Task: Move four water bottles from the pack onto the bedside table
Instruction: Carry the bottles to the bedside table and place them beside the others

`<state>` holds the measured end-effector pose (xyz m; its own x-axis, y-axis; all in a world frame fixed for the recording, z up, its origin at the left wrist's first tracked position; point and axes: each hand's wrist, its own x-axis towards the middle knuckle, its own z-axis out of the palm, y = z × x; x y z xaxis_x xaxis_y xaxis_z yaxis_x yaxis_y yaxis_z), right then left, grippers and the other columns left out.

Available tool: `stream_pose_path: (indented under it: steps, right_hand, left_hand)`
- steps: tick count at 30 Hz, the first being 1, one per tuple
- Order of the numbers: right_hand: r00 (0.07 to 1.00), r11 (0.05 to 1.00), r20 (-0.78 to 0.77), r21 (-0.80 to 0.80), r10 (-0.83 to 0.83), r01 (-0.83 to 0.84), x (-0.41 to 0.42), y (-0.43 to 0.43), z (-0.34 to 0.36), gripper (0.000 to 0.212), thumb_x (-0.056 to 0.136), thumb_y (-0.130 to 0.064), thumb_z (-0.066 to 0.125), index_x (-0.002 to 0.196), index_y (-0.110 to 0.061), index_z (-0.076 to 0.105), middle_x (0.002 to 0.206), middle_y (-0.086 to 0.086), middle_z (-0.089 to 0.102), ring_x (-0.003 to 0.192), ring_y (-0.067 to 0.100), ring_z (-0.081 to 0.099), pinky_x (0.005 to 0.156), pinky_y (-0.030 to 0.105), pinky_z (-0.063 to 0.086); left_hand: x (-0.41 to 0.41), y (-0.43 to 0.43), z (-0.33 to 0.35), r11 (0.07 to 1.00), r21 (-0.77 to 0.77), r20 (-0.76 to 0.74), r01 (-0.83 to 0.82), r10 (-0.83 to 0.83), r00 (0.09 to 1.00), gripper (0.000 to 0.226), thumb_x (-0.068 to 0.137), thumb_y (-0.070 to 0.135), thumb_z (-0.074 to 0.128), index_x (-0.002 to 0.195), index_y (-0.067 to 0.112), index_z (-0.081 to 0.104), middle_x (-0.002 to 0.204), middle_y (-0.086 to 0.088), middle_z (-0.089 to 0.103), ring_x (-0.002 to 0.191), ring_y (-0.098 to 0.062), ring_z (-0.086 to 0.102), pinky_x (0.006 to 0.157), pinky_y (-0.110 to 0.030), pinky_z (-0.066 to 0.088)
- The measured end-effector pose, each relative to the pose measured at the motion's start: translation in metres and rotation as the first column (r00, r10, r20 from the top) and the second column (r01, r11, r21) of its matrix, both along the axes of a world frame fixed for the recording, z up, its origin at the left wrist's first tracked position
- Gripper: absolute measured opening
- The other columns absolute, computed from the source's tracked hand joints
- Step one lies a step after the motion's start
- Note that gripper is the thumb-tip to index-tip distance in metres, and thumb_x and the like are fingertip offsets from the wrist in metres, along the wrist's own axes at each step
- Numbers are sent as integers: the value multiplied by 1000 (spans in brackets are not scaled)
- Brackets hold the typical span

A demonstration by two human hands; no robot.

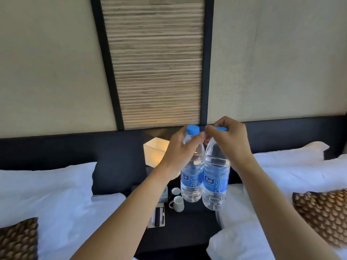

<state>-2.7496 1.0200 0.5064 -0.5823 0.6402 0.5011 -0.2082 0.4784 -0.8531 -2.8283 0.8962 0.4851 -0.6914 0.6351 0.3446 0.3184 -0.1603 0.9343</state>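
I hold two clear water bottles with blue caps and blue labels side by side in the air above the dark bedside table [189, 228]. My left hand [180, 154] grips the neck of the left bottle [191, 182]. My right hand [228, 141] pinches the neck of the right bottle [216, 184] just under its cap. Both bottles hang upright and touch each other. The pack is out of view.
On the table stand two small white cups [178, 200], a lit square lamp [155, 153] at the back, and a tray with a dark remote [158, 215]. White beds [56, 199] with patterned cushions [323, 212] flank the table on both sides.
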Motion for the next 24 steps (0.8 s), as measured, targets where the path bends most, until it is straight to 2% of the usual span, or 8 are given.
stream_pose_path:
  steps: [2,5,7,9,15,19,22,24]
  right_hand:
    - [999,999,17,-19,-35,36,-47,33,-35,24,71,-24,72,70,-2,62,68,18,71,61,17,56,62,37,48]
    - [996,997,48,-32,-73,74,-115,85,-97,21,75,-20,72,69,-4,60,63,10,72,59,13,57,63,30,49]
    - [994,996,76,-20,-83,84,-151,118,-152,19,77,-15,72,68,-5,59,59,6,71,56,10,57,60,25,48]
    - [993,997,83,-18,-78,80,-185,152,-213,18,78,-11,71,69,-2,58,59,8,71,53,11,57,57,25,48]
    - [998,999,49,-12,-41,42,-258,232,-406,17,78,-1,69,66,2,57,46,-3,62,41,2,47,45,14,39]
    - [999,999,5,13,-45,45,-320,277,-540,21,80,-6,72,67,1,56,47,-6,62,43,1,48,48,17,41]
    - [995,995,-51,23,-91,93,-354,307,-617,29,81,-19,76,67,-2,59,50,-7,62,48,5,50,53,26,45]
    - [992,993,-42,12,-115,116,-373,324,-652,29,80,-23,76,65,-5,59,51,-7,63,49,5,51,55,30,47]
  left_hand:
    - [-50,35,-35,999,-5,10,37,-37,999,27,99,31,65,112,8,64,94,-20,69,77,-4,67,70,-36,62]
    - [-120,92,-101,997,7,23,77,-77,997,16,99,29,66,97,13,64,83,-11,71,72,-10,64,71,-39,59]
    - [-154,125,-156,998,-12,5,67,-67,998,22,99,29,66,96,8,61,74,-4,66,71,-14,61,69,-36,54]
    - [-192,157,-217,997,-38,-23,72,-73,997,29,100,32,64,102,3,60,79,-13,67,73,-18,63,70,-24,52]
    - [-263,226,-409,994,-43,-134,99,-104,986,21,101,24,62,94,5,57,71,15,56,67,2,55,68,-13,47]
    - [-321,271,-534,994,-14,-143,112,-113,983,21,100,27,64,86,17,53,72,6,52,69,-9,51,65,-22,46]
    - [-351,299,-607,996,-4,-164,87,-87,983,22,97,35,66,84,23,54,72,3,54,69,-16,53,67,-42,50]
    - [-366,315,-640,998,-18,-140,65,-67,988,28,90,47,67,91,21,59,78,-2,61,75,-19,62,79,-57,59]
